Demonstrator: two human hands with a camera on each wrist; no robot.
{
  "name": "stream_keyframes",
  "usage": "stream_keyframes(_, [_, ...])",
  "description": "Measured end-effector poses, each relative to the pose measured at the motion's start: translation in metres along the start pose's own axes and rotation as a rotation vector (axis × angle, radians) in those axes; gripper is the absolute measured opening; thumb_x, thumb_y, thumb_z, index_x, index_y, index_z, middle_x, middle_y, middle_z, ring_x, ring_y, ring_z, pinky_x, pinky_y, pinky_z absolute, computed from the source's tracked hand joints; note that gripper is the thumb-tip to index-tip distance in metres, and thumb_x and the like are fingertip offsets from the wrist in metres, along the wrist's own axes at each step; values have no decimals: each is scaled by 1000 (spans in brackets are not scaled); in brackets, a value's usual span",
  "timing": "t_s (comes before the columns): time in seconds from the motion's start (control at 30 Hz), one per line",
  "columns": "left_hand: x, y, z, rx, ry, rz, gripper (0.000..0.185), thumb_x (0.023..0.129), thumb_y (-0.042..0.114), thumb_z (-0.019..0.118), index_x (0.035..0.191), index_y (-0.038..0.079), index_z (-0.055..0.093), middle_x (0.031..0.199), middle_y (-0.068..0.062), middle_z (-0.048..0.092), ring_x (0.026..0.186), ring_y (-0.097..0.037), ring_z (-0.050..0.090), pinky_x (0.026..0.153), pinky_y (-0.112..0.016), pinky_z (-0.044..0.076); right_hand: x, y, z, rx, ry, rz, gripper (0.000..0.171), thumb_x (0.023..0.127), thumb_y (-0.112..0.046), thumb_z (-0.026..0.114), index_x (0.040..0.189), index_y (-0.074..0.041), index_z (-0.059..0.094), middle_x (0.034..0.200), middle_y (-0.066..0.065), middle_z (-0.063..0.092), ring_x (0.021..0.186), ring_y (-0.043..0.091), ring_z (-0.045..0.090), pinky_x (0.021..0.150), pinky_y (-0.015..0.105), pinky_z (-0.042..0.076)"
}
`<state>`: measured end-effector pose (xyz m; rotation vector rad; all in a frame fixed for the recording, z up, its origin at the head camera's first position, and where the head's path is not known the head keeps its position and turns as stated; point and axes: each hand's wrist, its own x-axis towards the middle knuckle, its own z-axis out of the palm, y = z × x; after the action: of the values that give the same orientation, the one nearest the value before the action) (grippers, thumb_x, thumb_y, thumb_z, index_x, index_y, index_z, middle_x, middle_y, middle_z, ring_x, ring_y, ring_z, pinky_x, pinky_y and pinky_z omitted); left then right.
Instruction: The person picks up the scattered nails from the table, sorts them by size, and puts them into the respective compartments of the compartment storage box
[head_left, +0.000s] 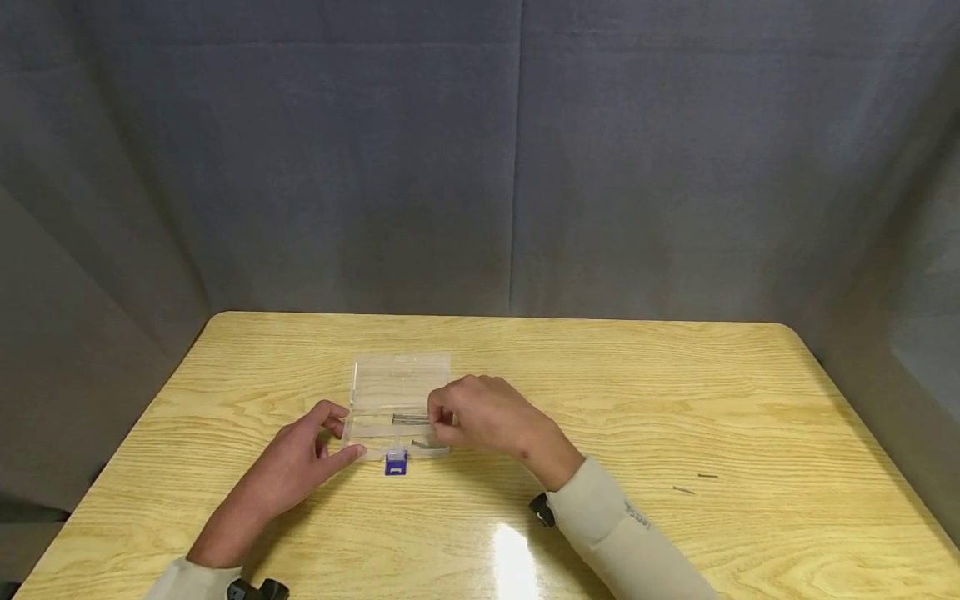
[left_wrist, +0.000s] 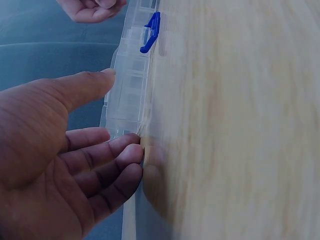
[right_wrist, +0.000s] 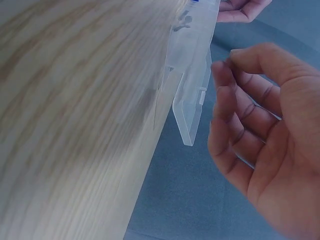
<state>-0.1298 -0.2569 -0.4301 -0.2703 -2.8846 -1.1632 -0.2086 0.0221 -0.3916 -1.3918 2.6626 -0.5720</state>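
Note:
A clear plastic box [head_left: 401,383] lies open on the wooden table [head_left: 675,392], with a blue latch [head_left: 395,463] at its near edge. Thin metal pins [head_left: 410,419] lie inside it. My left hand [head_left: 341,429] spans the box's left end. In the left wrist view its thumb and fingertips [left_wrist: 131,150] touch the box [left_wrist: 127,85] near the latch [left_wrist: 151,32]. My right hand [head_left: 437,421] hovers over the box's right side with curled fingers. In the right wrist view the right hand [right_wrist: 225,60] brings thumb and forefinger close beside the box [right_wrist: 192,65], with nothing visible between them.
Two more thin pins [head_left: 707,476] lie loose on the table to the right. A grey curtain [head_left: 480,167] hangs behind and beside the table. Bare wood lies right of the box and along the front edge.

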Motion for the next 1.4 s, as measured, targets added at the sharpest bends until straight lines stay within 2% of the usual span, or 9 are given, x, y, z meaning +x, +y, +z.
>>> stream_keyframes(0.47, [-1, -3, -1, 2, -10, -3, 46, 96, 21, 78, 130, 2, 55, 110, -11, 64, 71, -17, 49, 58, -31, 41, -20, 8, -6, 63, 11, 6, 21, 97, -10, 66, 83, -23, 63, 79, -17, 61, 70, 3, 56, 67, 25, 48])
stream_keyframes(0.8, [-2, -4, -5, -14, -5, 0, 45, 96, 20, 78, 130, 2, 55, 110, -11, 64, 70, -17, 48, 57, -30, 40, -35, 16, -11, 89, 13, 18, 18, 97, -5, 62, 86, -19, 65, 76, -12, 58, 67, 4, 49, 65, 25, 45])
stream_keyframes(1.07, [-2, -5, -4, -6, -12, -11, 46, 96, 21, 78, 131, 1, 55, 110, -11, 64, 70, -17, 49, 58, -31, 41, -54, 29, -17, 112, 45, -8, 24, 94, 1, 63, 81, -19, 63, 74, -12, 54, 66, 3, 44, 63, 24, 42])
stream_keyframes(1.4, [-1, -5, -4, -10, -18, -10, 46, 96, 20, 78, 130, 1, 55, 109, -11, 63, 71, -17, 49, 58, -31, 41, -77, 44, -29, 44, 84, 50, 24, 92, -1, 63, 80, -21, 62, 73, -15, 53, 64, 2, 45, 61, 25, 43])
